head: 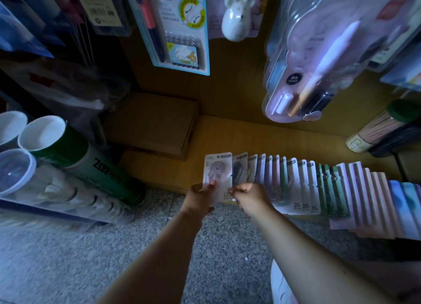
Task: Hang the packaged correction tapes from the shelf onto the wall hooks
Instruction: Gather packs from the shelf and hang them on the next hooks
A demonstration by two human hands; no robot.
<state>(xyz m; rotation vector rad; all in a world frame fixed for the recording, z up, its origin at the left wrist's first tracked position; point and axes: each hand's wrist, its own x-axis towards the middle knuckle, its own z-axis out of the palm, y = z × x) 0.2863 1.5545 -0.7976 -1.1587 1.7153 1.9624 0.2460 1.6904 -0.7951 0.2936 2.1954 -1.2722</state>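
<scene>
Two hands meet at the left end of a long row of packaged correction tapes (296,185) standing on edge along the front edge of a low wooden shelf (177,173). The left hand (200,195) has its grip pinching the lower left of the front pack (217,176), a pale card with a lilac tape under clear plastic and a printed "12" near its bottom. The right hand (248,195) has its fingers curled at that pack's lower right corner, beside a dark grey pack (239,169) just behind it; what its grip pinches cannot be told. Three white cards farther along the row read "20" at the bottom; past them the cards turn green, pink, then blue. Toward the shelf's back left corner lies a closed cardboard box (152,123). On the speckled floor (68,258) to the left lie green tubes (75,153) with white caps and partly legible lettering, and a clear tube of shuttlecocks (75,196). Overhead hang blister packs: pens (180,25), a white mouse-shaped item (237,16).
</scene>
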